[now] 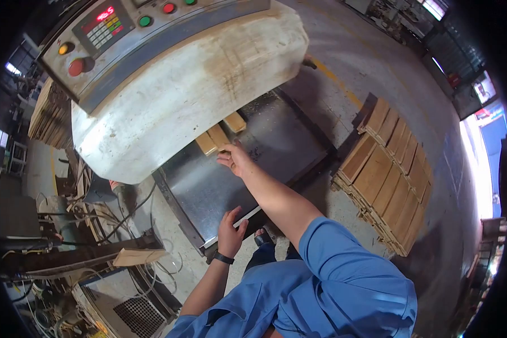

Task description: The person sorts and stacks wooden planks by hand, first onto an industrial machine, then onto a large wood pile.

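Observation:
My right hand reaches over the metal machine table, its fingers apart and right at the ends of two wooden strips lying side by side. Another wooden strip lies a little farther right. The far ends of all these strips are hidden under the white machine hood. Near the front edge of the table, my left hand is held with thumb and fingers apart and nothing in it. A dark band circles the left wrist.
Stacked wooden boards stand to the right of the table. The control panel with a lit red display and buttons tops the machine. More boards are piled at the left, and cables hang beside the table.

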Tool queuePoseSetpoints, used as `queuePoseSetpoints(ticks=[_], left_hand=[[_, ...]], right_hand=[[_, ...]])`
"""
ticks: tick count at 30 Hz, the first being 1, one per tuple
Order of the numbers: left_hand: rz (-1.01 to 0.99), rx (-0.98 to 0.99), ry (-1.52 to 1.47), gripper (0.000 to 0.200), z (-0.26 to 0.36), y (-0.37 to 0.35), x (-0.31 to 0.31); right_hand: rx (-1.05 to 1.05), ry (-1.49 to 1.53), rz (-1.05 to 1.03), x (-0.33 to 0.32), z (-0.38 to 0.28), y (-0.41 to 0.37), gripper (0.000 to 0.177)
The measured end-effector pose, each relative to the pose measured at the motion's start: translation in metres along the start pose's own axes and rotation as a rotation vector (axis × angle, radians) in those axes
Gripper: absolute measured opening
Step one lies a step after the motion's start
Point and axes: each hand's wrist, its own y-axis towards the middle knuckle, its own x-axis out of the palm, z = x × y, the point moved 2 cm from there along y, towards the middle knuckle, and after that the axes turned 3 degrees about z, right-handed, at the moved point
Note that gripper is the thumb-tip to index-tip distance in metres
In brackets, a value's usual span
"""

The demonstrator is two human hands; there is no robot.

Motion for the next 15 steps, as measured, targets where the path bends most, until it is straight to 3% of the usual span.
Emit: queuePoseSetpoints(ticks=[3,7,9,11,12,13,14,15], left_hand=[[-0.073,0.036,-0.052,0.042,0.009,0.002,0.015],[-0.229,0.082,-0.110,0.041,0.015,-0.002,0.050],[-0.343,0.146,-0.104,0.040,0.005,-0.010,0.078],[-0.464,0.265,-0.131,0.041,0.010,-0.020,0.106],[-0.533,0.289,-0.100,0.041,0.020,-0.026,0.115],[-0.604,0.293,-0.109,0.039,0.025,-0.031,0.128],[-0.685,0.266,-0.186,0.037,0.040,-0.041,0.140],[-0.792,0.334,-0.149,0.038,0.036,-0.043,0.156]], right_hand=[[-0.096,-0.081,-0.083,-0.024,-0.020,-0.029,0.087],[-0.197,-0.075,-0.040,-0.097,-0.033,-0.072,0.075],[-0.326,-0.045,-0.164,-0.153,-0.029,-0.101,0.068],[-0.414,-0.342,-0.064,-0.197,-0.039,-0.154,0.048],[-0.369,-0.288,0.065,-0.202,-0.047,-0.207,0.041],[-0.540,-0.334,0.103,-0.243,-0.026,-0.209,0.047],[-0.515,-0.439,0.341,-0.261,-0.023,-0.256,0.048],[-0.420,-0.546,0.348,-0.281,-0.024,-0.305,0.048]])
